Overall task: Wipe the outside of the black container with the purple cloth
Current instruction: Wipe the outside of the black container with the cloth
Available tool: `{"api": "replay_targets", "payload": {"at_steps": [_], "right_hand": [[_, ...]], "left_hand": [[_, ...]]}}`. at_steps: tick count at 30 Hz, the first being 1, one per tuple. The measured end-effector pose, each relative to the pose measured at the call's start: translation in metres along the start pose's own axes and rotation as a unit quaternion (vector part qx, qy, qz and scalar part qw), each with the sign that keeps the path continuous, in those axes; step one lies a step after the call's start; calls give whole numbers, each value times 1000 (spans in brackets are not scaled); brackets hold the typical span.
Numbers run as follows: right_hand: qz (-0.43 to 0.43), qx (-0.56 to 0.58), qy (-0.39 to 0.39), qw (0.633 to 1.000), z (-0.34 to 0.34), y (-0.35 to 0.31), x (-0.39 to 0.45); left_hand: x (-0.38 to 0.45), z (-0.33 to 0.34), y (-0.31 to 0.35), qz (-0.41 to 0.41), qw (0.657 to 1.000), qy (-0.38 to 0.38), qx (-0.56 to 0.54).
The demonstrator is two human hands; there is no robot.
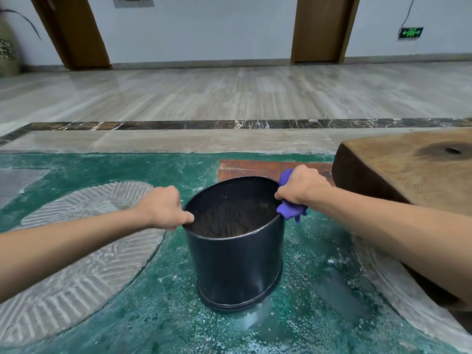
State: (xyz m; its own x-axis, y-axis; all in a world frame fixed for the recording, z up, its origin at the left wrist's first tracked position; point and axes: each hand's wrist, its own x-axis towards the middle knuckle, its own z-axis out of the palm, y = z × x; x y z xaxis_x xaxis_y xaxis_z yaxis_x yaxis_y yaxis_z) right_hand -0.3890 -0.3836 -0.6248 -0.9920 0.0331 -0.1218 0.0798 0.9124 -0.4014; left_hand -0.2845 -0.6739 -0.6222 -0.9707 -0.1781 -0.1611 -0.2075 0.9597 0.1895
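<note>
— Green patterned carpet (pixel 158 315) underfoot, marble floor (pixel 229 98) beyond, a wooden block (pixel 408 169) off to the right. And in the middle, upright on the carpet, the black container (pixel 237 267).

— Who has hold of it?

— Both hands, one each side of the rim. The left hand (pixel 163 208) is curled over the left edge, thumb tipped inside, pinching the wall. The right hand (pixel 300 186) sits at the far right of the rim, fingers closed round the purple cloth (pixel 291 209), which is bunched up and poking out above and below the fist.

— Is the cloth on the outside yet?

— Touching the outer wall just under the rim, as far as I can tell. The container's long axis runs straight down from there, so the unwiped flank lies below the right fingers and round toward us.

— So the right hand does the work?

— I'd judge so; it's the one with the cloth, and the left looks set to steady things.
</note>
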Motion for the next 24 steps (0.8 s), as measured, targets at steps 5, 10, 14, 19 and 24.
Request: {"api": "replay_targets", "payload": {"at_steps": [5,10,14,19,24], "right_hand": [[56,72,11,996,5,29,-37],[126,170,43,976,21,52,-70],[145,217,51,964,30,58,-83],[148,223,39,963,28,57,-90],[128,226,38,965,22,62,-94]], "left_hand": [[15,-1,0,89,993,42,71],[17,11,3,163,981,60,85],[17,13,2,185,976,69,95],[13,12,2,185,975,80,88],[9,9,0,176,973,110,104]]}}
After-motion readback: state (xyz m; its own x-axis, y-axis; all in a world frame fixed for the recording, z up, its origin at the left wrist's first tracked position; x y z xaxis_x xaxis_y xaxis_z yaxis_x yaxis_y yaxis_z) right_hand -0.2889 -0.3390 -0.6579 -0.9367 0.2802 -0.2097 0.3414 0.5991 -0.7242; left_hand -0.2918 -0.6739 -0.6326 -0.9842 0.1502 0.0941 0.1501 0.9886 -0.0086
